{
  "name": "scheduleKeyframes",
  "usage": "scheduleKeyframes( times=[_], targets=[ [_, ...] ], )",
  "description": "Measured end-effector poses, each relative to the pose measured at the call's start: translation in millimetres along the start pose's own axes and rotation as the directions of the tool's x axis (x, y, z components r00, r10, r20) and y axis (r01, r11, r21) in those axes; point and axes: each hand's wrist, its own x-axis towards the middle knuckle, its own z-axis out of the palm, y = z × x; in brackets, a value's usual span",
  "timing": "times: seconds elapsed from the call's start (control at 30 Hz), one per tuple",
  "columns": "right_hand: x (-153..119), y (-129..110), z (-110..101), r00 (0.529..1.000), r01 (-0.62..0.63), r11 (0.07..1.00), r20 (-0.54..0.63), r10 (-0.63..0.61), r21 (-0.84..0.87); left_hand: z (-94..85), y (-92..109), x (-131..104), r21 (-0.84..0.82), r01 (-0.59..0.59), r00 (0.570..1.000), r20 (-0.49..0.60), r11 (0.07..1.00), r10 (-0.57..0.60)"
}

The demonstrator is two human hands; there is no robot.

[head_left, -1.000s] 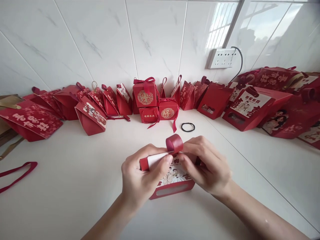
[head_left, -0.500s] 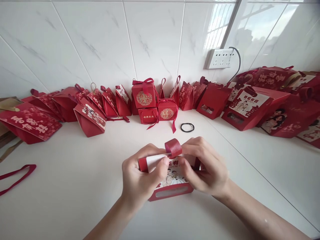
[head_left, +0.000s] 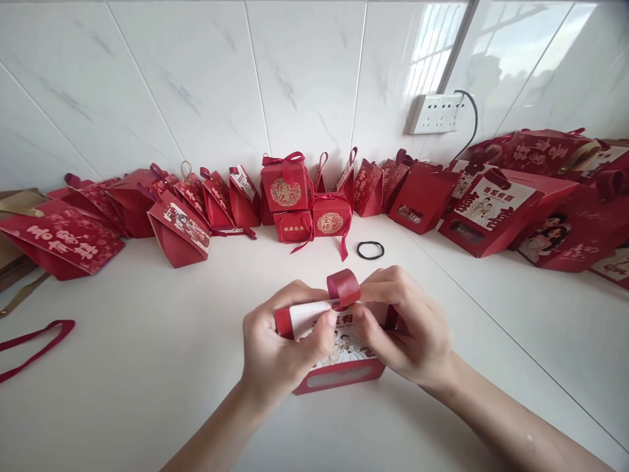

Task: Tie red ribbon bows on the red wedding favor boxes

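Observation:
A red gift box (head_left: pixel 339 375) with a white printed flap and an oval window stands on the white tabletop in front of me. My left hand (head_left: pixel 287 341) pinches its top edge from the left, thumb on the printed front and fingers behind. From the right, my right hand (head_left: pixel 410 324) grips the same top edge, its thumb also on the front. Between the two thumbs a dark red ribbon loop (head_left: pixel 344 287) sticks up from the top of the box. The fingers behind the box are partly hidden.
Red gift boxes (head_left: pixel 179 229) line the tiled wall, with stacked boxes (head_left: pixel 284 187) in the middle and larger ones (head_left: pixel 491 210) at right. A black hair tie (head_left: pixel 370 250) lies beyond my hands. A red ribbon (head_left: pixel 37 351) lies at far left. A socket strip (head_left: pixel 437 114) is on the wall.
The whole view has shifted slightly. Both hands keep the same grip on the top of the box, and the ribbon loop still stands between them.

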Motion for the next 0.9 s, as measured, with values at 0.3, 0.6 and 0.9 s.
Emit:
scheduleKeyframes(
  times=[0.3,0.6,0.9],
  targets=[
    [-0.7,-0.2,-0.2,1.0,-0.03,0.999,0.009,0.03,-0.039,0.4,-0.4,-1.2,0.036,-0.012,1.0,-0.017,0.999,0.012],
    [2.9,-4.4,1.0,0.997,-0.078,0.997,-0.002,0.078,-0.024,1.1,4.2,0.7,0.061,0.066,0.998,-0.028,0.996,-0.064],
    [5.0,-6.6,0.7,0.992,-0.125,0.992,0.005,0.125,0.025,-1.3,6.8,1.9,0.043,0.087,0.996,-0.003,0.995,-0.086]
  ],
)
